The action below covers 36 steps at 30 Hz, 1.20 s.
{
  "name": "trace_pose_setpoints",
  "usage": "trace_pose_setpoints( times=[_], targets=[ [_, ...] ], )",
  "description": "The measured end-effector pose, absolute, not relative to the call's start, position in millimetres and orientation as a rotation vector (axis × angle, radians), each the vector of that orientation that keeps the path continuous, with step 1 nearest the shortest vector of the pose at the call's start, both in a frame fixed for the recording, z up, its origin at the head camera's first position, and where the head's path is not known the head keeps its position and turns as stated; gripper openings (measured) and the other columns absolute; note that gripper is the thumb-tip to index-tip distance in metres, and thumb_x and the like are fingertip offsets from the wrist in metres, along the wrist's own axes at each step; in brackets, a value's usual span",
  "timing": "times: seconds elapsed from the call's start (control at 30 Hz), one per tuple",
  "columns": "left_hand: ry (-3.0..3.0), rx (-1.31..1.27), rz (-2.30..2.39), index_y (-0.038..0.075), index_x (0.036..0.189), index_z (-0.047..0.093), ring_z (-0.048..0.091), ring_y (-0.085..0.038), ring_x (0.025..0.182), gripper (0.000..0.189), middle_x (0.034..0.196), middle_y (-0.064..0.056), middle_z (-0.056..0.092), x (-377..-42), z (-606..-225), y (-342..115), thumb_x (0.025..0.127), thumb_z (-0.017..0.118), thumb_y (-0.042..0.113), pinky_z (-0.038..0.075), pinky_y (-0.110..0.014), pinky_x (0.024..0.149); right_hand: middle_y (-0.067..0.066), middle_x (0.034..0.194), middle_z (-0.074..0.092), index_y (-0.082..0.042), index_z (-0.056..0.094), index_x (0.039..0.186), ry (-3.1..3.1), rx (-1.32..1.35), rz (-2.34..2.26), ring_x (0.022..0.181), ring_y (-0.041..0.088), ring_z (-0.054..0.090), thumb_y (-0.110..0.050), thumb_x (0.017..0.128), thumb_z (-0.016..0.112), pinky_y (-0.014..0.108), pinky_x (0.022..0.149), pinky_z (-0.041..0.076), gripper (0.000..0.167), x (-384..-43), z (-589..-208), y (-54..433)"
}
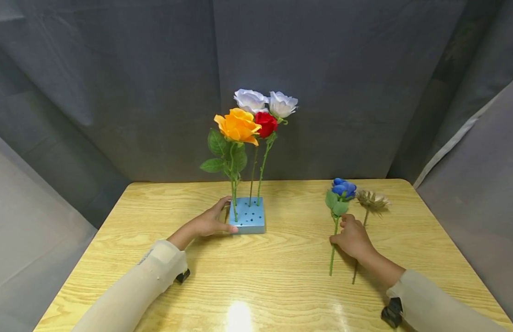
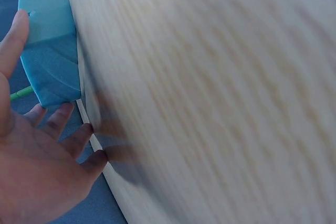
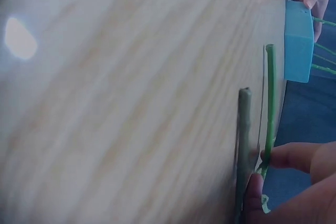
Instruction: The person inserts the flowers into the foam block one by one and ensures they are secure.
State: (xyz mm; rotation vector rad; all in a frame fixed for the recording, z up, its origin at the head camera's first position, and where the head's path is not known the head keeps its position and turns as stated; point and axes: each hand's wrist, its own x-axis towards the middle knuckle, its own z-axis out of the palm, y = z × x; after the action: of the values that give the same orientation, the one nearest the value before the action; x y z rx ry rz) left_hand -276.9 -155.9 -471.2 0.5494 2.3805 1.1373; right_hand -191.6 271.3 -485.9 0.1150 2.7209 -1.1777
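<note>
Your right hand (image 1: 353, 237) is pinching blue flower (image 1: 343, 188); left hand (image 1: 210, 222) is gripping blue block (image 1: 250, 229). Brown flower (image 1: 370, 199), lying close on right under same hand, could be snagging.

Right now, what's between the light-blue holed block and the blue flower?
Head view: only bare wood-grain tabletop, from the light-blue holed block to the right hand, whose fingers pinch the stem of the blue flower.

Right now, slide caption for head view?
Left hand holds blue block; right hand pinches blue flower by its stem.
</note>
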Motion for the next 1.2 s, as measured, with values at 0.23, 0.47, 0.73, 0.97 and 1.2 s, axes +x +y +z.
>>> trace_pose_setpoints(
  times=[0.23,0.47,0.73,0.97,1.2],
  targets=[
    [2.379,0.539,1.139,0.019,0.167,0.007,0.011,-0.039,0.158,0.112,0.171,-0.015,0.013,-277.0,-471.7,-157.0,0.087,0.085,0.037,0.019,-0.066,0.121,0.041,0.146,0.043,0.019,0.020,0.153,2.644,0.162,-1.218,0.130,0.057,0.048,-0.009,0.091,0.067,0.055,0.092,0.054,0.083,-195.7,-485.3,276.5],
    [2.375,0.537,1.140,0.020,0.167,0.007,0.011,-0.039,0.158,0.111,0.171,-0.016,0.012,-276.9,-471.9,-157.1,0.088,0.084,0.036,0.019,-0.066,0.121,0.040,0.143,0.048,0.019,0.032,0.149,2.589,0.197,-1.311,0.129,0.054,0.050,-0.007,0.093,0.065,0.053,0.096,0.054,0.070,-196.1,-480.8,281.2],
    [2.368,0.528,1.141,0.022,0.167,0.007,0.010,-0.039,0.158,0.112,0.171,-0.016,0.012,-276.8,-472.0,-157.4,0.088,0.084,0.038,0.020,-0.066,0.121,0.040,0.133,0.056,0.024,0.040,0.141,2.444,0.210,-1.503,0.110,0.042,0.066,-0.004,0.098,0.063,0.043,0.090,0.059,0.056,-199.2,-477.6,288.8],
    [2.377,0.535,1.133,0.022,0.167,0.008,0.011,-0.039,0.158,0.111,0.171,-0.017,0.013,-277.0,-472.2,-157.6,0.088,0.084,0.038,0.020,-0.066,0.121,0.015,0.112,0.069,0.011,0.017,0.157,2.015,0.235,-1.856,0.088,0.017,0.073,-0.006,0.107,0.052,0.040,0.083,0.062,0.064,-196.4,-471.5,290.8],
    [2.385,0.535,1.125,0.021,0.167,0.007,0.012,-0.039,0.158,0.112,0.171,-0.018,0.014,-277.8,-472.4,-157.6,0.087,0.084,0.038,0.020,-0.066,0.121,0.008,0.107,0.073,0.003,0.009,0.163,1.747,0.287,-1.979,0.093,0.019,0.075,-0.009,0.108,0.053,0.040,0.087,0.061,0.071,-195.0,-465.6,288.0]
  ],
)
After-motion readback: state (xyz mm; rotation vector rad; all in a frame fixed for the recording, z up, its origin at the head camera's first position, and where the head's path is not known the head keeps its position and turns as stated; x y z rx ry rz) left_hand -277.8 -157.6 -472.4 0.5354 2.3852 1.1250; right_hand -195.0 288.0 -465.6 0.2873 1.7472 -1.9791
